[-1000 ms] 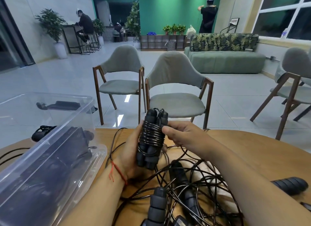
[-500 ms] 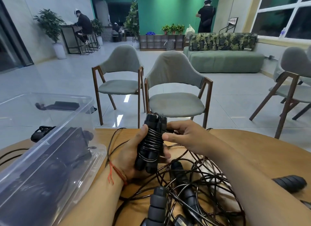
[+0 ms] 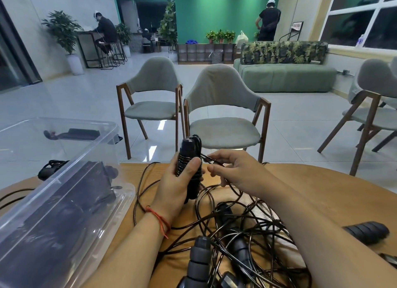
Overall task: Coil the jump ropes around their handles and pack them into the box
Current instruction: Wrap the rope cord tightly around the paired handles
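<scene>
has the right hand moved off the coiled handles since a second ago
Yes. The right hand has drawn off to the right of the coiled handles, pinching rope, now sitting below the near chair's seat; the left hand holds the bundle alone.

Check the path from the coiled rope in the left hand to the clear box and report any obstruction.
Nothing visible blocks it. The left hand holds the coiled jump rope upright, right of the clear box, whose open top faces it. Only a loose rope tail trails to the right hand.

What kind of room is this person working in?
Probably a shared lounge or office common area: a long green sofa with leaf-print cushions, grey padded wooden-legged chairs, potted plants, and a person seated at a high counter.
</scene>
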The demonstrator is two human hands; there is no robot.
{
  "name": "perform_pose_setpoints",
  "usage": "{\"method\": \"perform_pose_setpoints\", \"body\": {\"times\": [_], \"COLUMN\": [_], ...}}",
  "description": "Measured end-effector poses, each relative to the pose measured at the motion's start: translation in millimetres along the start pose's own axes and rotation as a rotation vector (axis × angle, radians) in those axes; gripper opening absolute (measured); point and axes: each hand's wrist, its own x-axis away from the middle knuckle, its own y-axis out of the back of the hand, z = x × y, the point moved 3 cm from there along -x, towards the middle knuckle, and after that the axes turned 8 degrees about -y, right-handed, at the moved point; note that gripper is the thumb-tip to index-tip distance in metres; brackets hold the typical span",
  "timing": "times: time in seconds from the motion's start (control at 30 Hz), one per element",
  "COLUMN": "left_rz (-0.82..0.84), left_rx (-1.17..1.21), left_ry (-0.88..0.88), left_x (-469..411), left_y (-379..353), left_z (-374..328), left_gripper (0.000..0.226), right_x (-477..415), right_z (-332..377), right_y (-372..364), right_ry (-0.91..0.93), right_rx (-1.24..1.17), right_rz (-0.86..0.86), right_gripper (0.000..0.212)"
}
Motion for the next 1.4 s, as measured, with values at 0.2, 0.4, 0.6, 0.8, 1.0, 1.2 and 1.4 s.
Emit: {"method": "perform_pose_setpoints", "body": {"times": [0.2, 0.4, 0.6, 0.8, 1.0, 1.2, 1.4], "left_rz": [-0.068, -0.002, 0.138, 0.141, 0.005, -0.228, -0.353], "left_rx": [-0.221, -0.005, 0.038, -0.118, -0.110, 0.003, -0.020], "left_ry": [-0.148, -0.066, -0.016, 0.002, -0.072, -0.033, 0.011], "left_x": [-1.3, 0.6, 3.0, 0.8, 0.6, -6.6, -8.4], "left_y": [-3.5, -10.2, -5.6, 1.3, -1.8, 12.2, 9.0], "left_z": [0.2, 1.3, -1.2, 3.2, 1.6, 4.6, 8.6], "left_gripper": [0.056, 0.049, 0.047, 0.051, 0.056, 0.066, 0.074], "right_x": [-1.4, -5.2, -8.4, -4.0, -2.7, -0.1, 3.6], "right_z": [0.5, -0.9, -8.5, -9.7, -0.6, 3.2, 14.4], "right_y": [-16.7, -18.5, -12.6, -1.1, 8.7, 5.4, -23.7], "right_ry": [0.141, 0.149, 0.110, 0.017, -0.005, 0.027, 0.279], "right_rx": [0.231, 0.216, 0.242, 0.296, 0.193, -0.040, 0.161], "right_rz": [-0.175, -0.245, -0.246, -0.242, -0.307, -0.286, -0.347], "right_gripper": [0.029, 0.028, 0.026, 0.025, 0.026, 0.011, 0.019]}}
